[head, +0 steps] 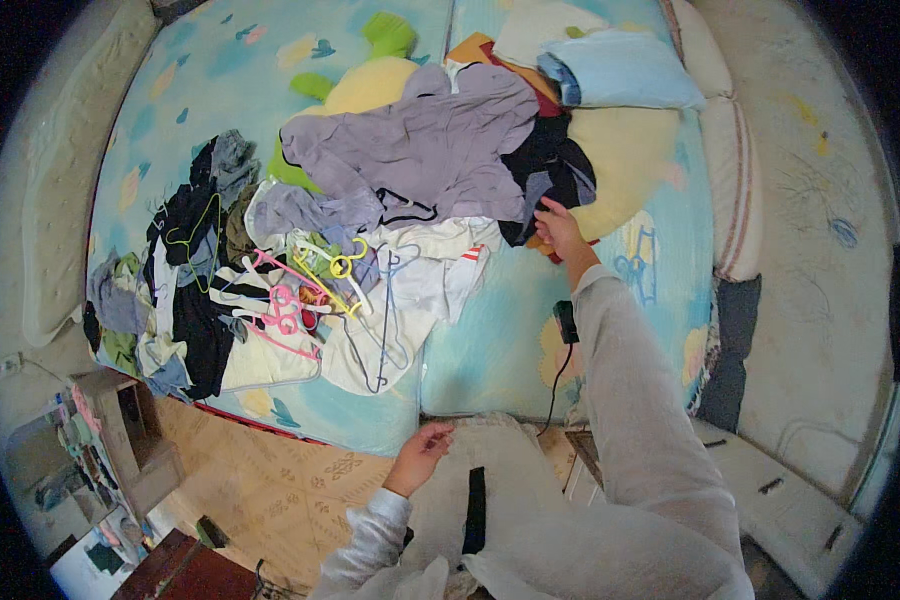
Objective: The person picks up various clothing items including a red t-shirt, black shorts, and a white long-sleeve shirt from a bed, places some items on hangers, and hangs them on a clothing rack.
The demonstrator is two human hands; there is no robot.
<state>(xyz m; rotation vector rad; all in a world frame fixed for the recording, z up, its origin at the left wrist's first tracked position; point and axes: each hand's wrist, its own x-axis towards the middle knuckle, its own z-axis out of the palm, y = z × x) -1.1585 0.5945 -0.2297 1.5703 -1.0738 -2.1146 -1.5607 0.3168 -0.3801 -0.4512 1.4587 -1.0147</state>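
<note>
My right hand (561, 231) reaches onto the bed, its fingers closed on the lower edge of a black garment (562, 150) with a grey panel. A mauve-grey shirt (420, 139) lies spread beside that garment, overlapping it. On the shirt's lower edge rests a black hanger (405, 208). My left hand (422, 456) hangs near my waist, fingers loosely curled and apart, holding nothing. Left of the shirt, a yellow hanger (343, 265), pink hangers (285, 304) and a yellow-green hanger (195, 241) lie on heaped clothes. White clothes (427, 281) are spread below the shirt.
The bed (487, 352) has a blue patterned cover. A light blue pillow (622, 71) lies at the upper right, above a round yellow cushion (626, 161). A black adapter (565, 322) with a cord sits near my right forearm. Blue hangers (640, 262) lie farther right.
</note>
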